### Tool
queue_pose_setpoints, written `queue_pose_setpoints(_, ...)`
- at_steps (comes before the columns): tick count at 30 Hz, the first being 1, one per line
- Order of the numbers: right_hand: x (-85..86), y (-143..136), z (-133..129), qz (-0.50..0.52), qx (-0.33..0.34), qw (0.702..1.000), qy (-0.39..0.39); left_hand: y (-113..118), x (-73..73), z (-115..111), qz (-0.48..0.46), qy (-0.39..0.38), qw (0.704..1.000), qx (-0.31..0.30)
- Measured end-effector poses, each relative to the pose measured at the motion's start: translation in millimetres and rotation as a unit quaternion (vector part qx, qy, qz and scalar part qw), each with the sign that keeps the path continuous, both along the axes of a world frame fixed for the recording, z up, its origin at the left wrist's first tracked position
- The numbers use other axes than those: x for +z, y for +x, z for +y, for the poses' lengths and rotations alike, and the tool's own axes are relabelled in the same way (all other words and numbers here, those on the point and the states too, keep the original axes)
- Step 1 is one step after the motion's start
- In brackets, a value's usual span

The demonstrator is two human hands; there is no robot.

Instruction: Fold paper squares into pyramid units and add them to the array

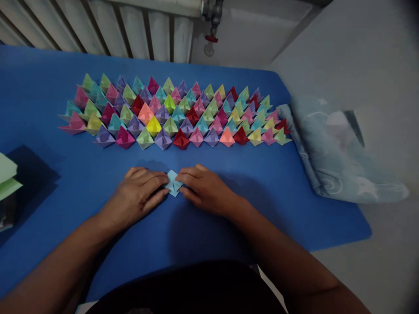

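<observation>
A small light-blue folded paper [173,185], diamond-shaped with crease lines, lies low over the blue table [209,235] between my hands. My left hand [141,187] pinches its left side, thumb below and fingers above. On the right side, my right hand [203,187] grips it the same way, its fingertips covering that corner. Just beyond my hands stand several rows of folded paper boats [181,138] in pink, purple, green, yellow, red and blue.
A folded grey-blue patterned cloth [330,152] lies over the table's right end. Light-green paper sheets [8,179] sit on a dark stack at the left edge. Behind the table are a white radiator [131,32] and a red-handled valve [211,38].
</observation>
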State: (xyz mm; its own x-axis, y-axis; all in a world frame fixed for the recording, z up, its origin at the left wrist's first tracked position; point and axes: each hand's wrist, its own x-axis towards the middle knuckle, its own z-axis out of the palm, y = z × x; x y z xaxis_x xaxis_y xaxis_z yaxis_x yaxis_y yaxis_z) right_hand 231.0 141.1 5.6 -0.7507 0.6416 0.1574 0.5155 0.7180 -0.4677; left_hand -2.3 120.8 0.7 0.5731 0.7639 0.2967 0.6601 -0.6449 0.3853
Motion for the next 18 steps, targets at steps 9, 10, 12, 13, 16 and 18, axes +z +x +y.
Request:
queue_pose_setpoints(9,-4.1,-1.2,-1.1,-0.021,-0.014,0.999,0.025,2.4,-3.0,-1.1,0.02,0.045,0.999,0.0)
queue_pose_setpoints(10,-4.6,-1.4,-1.3,-0.027,-0.015,0.999,0.029,2.9,-3.4,-1.3,0.021,0.056,0.998,-0.001)
queue_pose_setpoints(12,-5.0,-1.7,-1.8,-0.041,-0.019,0.998,0.035,3.7,-3.8,-1.6,0.021,0.072,0.997,-0.005)
queue_pose_setpoints(13,-4.8,-1.8,-2.0,-0.047,-0.019,0.998,0.036,4.0,-3.8,-1.7,0.021,0.077,0.997,-0.007)
queue_pose_setpoints(16,-3.8,-1.5,-2.3,-0.058,-0.014,0.998,0.036,4.4,-3.4,-1.6,0.028,0.092,0.995,-0.008)
queue_pose_setpoints(18,-3.2,-1.3,-2.2,-0.061,-0.012,0.998,0.034,4.4,-3.2,-1.4,0.035,0.098,0.995,-0.007)
